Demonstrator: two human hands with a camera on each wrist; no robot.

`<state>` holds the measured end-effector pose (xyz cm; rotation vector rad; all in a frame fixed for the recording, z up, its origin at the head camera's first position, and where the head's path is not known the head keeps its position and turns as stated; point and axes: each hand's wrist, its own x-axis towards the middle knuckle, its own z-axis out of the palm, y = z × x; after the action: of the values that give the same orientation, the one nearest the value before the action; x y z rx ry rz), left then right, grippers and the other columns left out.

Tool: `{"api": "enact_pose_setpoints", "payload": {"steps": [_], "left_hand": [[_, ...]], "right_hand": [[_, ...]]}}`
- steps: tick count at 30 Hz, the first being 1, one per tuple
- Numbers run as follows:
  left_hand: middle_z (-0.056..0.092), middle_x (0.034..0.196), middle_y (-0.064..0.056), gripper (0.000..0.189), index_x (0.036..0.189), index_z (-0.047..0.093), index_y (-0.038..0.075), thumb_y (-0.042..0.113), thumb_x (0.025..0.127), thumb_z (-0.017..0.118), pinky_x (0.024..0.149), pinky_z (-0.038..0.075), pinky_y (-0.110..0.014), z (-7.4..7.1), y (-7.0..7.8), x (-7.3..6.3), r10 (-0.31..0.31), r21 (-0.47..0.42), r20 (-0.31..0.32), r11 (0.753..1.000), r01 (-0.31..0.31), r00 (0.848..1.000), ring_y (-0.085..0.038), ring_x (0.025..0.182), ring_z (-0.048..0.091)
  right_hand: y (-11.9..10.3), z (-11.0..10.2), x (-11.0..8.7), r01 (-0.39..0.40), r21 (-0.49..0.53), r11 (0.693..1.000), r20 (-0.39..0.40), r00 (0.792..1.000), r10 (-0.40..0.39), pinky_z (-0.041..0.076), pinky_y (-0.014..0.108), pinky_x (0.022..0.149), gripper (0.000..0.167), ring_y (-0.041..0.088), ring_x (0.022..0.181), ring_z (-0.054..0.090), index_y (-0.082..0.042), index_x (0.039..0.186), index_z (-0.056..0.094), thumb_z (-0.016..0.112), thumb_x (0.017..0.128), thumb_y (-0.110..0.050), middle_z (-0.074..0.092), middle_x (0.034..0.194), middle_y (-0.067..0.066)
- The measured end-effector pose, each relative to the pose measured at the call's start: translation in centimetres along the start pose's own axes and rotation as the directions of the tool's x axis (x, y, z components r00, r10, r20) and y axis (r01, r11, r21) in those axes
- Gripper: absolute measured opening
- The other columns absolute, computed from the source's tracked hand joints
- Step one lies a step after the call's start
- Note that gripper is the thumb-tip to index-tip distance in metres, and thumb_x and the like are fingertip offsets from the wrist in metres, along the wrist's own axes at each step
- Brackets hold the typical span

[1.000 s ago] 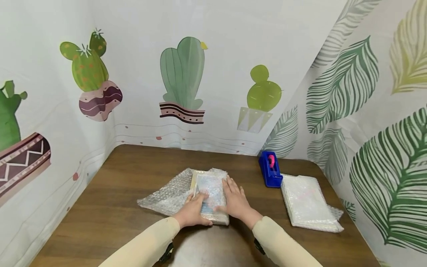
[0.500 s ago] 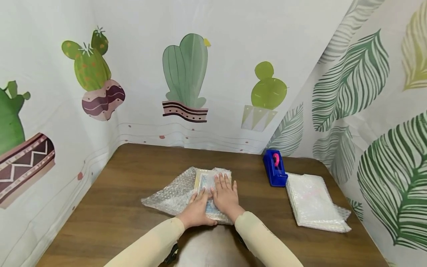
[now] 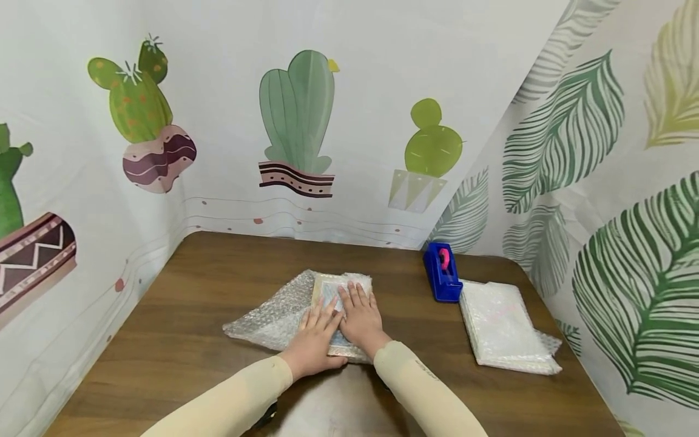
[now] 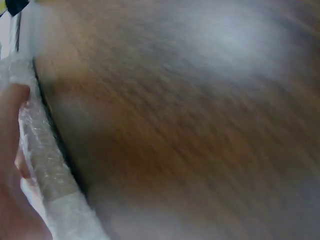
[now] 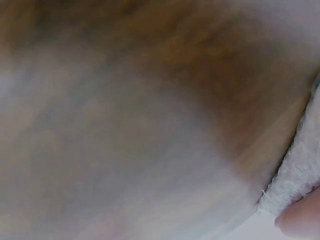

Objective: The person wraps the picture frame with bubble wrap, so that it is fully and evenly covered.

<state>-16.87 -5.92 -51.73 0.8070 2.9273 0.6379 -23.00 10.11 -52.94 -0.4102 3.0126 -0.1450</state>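
Note:
A flat picture frame (image 3: 318, 286) with a light wooden edge and a bluish picture lies on the table. Bubble wrap (image 3: 267, 318) covers part of it, and a loose pointed flap spreads out to the left. My left hand (image 3: 312, 345) presses on the frame's left part, fingers spread, its thumb along the near edge. Beside it my right hand (image 3: 361, 314) lies flat on the wrapped right part, fingers straight and pointing away. In the left wrist view the thumb (image 4: 11, 112) rests at the wrapped side (image 4: 47, 160). A fingertip (image 5: 300, 220) touches the wrap (image 5: 297, 175) in the right wrist view.
A blue tape dispenser (image 3: 443, 276) with a pink roll stands at the back right of the brown table (image 3: 164, 340). Right of it, a bubble-wrapped flat package (image 3: 502, 325) lies near the table's right edge. A curtain (image 3: 360, 121) printed with cacti and leaves hangs behind.
My right hand has moved left from the frame's right edge onto its top. My left hand's fingers have stretched and slid a little farther over the wrap.

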Motion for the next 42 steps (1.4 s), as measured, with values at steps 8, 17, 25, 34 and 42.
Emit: {"api": "enact_pose_setpoints", "payload": {"steps": [8,17,25,34,42], "left_hand": [[0.028,0.170,-0.017,0.088,0.159,0.032,0.001,0.053,0.096,0.062,0.124,0.025,-0.066,-0.3,-1.3,-1.9,-0.087,0.028,0.057,0.996,0.086,0.995,-0.038,0.158,0.027],[0.049,0.155,-0.024,0.059,0.147,0.050,-0.003,0.029,0.099,0.064,0.117,0.040,-0.060,-3.2,0.1,-6.0,0.002,-0.252,-0.050,0.968,-0.015,0.999,-0.044,0.144,0.048],[0.054,0.146,-0.033,0.064,0.152,0.026,-0.019,0.026,0.109,0.043,0.103,0.057,-0.040,-3.1,-2.0,-10.1,-0.219,-0.899,0.401,0.094,0.429,0.889,-0.027,0.121,0.070],[0.074,0.099,0.012,0.020,0.112,0.056,0.011,0.029,0.108,0.048,0.082,0.055,-0.022,-1.2,-2.1,-8.5,-0.340,-0.910,0.415,-0.145,0.389,0.844,0.000,0.090,0.067],[0.048,0.065,0.008,0.018,0.087,0.050,0.013,0.021,0.101,0.058,0.057,0.044,-0.018,-0.8,-1.2,-6.0,-0.526,-0.920,0.355,-0.048,0.389,0.773,-0.005,0.060,0.048]], "right_hand": [[-0.1,0.0,-0.3,-0.004,0.040,0.999,-0.007,1.000,0.004,0.016,0.053,0.132,0.068,0.028,0.163,0.016,-0.022,0.165,0.023,0.034,0.107,-0.056,0.017,0.174,0.006],[-0.4,0.1,-0.2,-0.003,0.070,0.998,-0.005,1.000,0.003,0.016,0.054,0.132,0.070,0.028,0.163,0.015,-0.023,0.165,0.024,0.036,0.106,-0.058,0.017,0.174,0.006],[-0.3,-0.3,-0.3,0.002,0.085,0.996,0.003,1.000,-0.003,0.014,0.055,0.132,0.070,0.029,0.163,0.013,-0.021,0.165,0.022,0.035,0.107,-0.058,0.015,0.175,0.007],[0.2,-0.4,-0.3,-0.017,0.092,0.996,0.028,0.999,0.014,0.012,0.054,0.132,0.070,0.027,0.164,0.010,-0.023,0.166,0.020,0.032,0.107,-0.058,0.011,0.175,0.006],[0.1,0.1,0.0,-0.001,0.094,0.996,0.005,1.000,0.000,0.014,0.054,0.132,0.070,0.027,0.163,0.011,-0.023,0.166,0.020,0.030,0.107,-0.059,0.012,0.175,0.005]]}}
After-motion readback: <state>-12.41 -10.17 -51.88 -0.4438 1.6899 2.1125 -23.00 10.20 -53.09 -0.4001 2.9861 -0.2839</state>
